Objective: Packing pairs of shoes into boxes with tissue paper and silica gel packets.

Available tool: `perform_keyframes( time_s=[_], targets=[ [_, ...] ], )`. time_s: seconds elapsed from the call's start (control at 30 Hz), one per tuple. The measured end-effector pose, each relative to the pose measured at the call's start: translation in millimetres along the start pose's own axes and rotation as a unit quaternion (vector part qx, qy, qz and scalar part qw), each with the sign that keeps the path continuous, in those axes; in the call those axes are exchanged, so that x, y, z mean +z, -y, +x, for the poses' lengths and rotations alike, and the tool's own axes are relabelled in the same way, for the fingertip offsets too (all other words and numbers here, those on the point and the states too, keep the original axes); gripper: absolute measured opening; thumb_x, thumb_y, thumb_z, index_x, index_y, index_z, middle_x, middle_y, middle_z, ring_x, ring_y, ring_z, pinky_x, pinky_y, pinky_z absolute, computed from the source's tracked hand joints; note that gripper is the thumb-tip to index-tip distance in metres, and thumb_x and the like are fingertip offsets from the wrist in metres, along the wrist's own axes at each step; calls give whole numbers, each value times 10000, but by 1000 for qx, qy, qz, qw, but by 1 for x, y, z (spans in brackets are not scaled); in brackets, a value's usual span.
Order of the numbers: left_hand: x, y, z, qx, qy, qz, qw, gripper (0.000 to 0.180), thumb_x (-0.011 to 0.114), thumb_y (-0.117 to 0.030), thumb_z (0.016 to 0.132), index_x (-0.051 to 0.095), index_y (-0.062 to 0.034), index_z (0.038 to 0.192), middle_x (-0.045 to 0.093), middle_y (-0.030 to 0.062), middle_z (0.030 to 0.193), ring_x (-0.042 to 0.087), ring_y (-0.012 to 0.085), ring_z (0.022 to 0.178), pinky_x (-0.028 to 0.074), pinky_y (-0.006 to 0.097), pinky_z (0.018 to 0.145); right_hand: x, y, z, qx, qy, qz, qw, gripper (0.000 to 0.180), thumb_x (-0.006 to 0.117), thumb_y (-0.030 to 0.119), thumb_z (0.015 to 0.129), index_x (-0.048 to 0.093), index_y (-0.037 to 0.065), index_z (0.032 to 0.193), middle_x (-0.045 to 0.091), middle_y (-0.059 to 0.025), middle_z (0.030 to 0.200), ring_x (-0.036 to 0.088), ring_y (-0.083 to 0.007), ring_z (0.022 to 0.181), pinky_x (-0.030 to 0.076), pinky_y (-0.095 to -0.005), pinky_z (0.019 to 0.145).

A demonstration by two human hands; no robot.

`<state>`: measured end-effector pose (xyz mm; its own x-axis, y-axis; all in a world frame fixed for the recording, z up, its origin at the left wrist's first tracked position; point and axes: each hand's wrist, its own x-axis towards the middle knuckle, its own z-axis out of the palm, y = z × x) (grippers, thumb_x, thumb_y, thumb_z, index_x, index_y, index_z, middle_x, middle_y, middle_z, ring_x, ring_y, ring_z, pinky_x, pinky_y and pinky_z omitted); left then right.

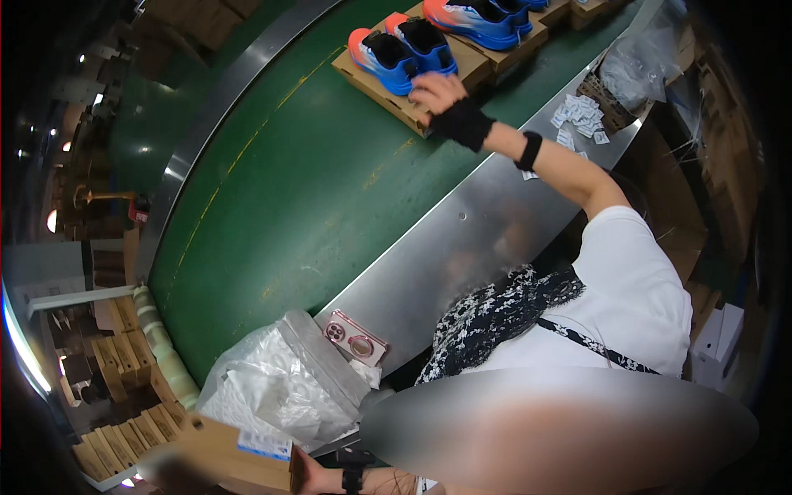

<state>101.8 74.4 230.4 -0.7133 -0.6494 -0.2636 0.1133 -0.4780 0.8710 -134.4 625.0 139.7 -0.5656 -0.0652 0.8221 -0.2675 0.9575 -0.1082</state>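
Note:
My right arm reaches over a green conveyor belt. My right hand, in a black wrist wrap, is at the near corner of a brown shoebox, close against a blue-and-orange sneaker. Its fingers are bent and somewhat apart; whether they press on the box or the shoe is hard to see. A second sneaker of that pair stands beside it on the lid. At the lower left, my left hand grips the end of another brown shoebox with a white-and-blue label. Its fingers are partly hidden.
More sneakers stand on boxes farther right. Along the steel ledge lie small white packets, a carton holding clear plastic, a phone and a large plastic bag. Stacked shoeboxes fill a rack at left.

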Motion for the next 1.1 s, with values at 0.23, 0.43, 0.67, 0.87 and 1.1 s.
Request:
perform_keyframes(
  time_s=[0.23, 0.43, 0.67, 0.87, 1.1],
  targets=[
    [-61, -2, 14, 101, -164, -7, 981, 467, 508, -396, 769, 429, -122, 1139, 483, 86, 1068, 509, 247, 914, 427, 368, 768, 12, -34, 87, 200, 414, -129, 879, 591, 528, 558, 687, 477, 218, 1167, 534, -117, 1072, 426, -281, 1091, 201, -568, 889],
    [-106, 13, 56, 165, -189, 81, 965, 487, 512, -373, 774, 388, -119, 1171, 442, 111, 1102, 489, 270, 936, 404, 375, 791, 12, -31, 85, 197, 407, -80, 888, 497, 565, 517, 657, 584, 176, 1019, 572, -94, 1014, 510, -228, 989, 329, -392, 868],
    [119, 103, 31, 95, 194, 296, 931, 444, 448, -240, 857, 321, -33, 1229, 403, 128, 1193, 474, 302, 1027, 402, 375, 835, -75, 51, 41, -150, 479, 96, 859, 381, 630, 458, 566, 638, 119, 740, 601, -90, 733, 577, -239, 750, 441, -379, 691],
    [227, 200, 1, 232, 518, 528, 632, 427, 464, -299, 859, 454, 4, 1160, 332, 233, 1273, 327, 326, 1186, 267, 350, 968, -63, 131, -63, -400, 403, 253, 783, 412, 637, 506, 524, 607, 135, 702, 571, -68, 765, 515, -251, 827, 337, -413, 704],
    [229, 228, -43, 97, 600, 586, 535, 482, 490, -457, 802, 620, 5, 842, 599, 173, 736, 587, 296, 704, 449, 338, 652, -16, 78, -20, -45, 381, 416, 824, 240, 572, 228, 671, 598, 31, 806, 593, -129, 747, 571, -305, 717, 434, -379, 646]
  ],
)
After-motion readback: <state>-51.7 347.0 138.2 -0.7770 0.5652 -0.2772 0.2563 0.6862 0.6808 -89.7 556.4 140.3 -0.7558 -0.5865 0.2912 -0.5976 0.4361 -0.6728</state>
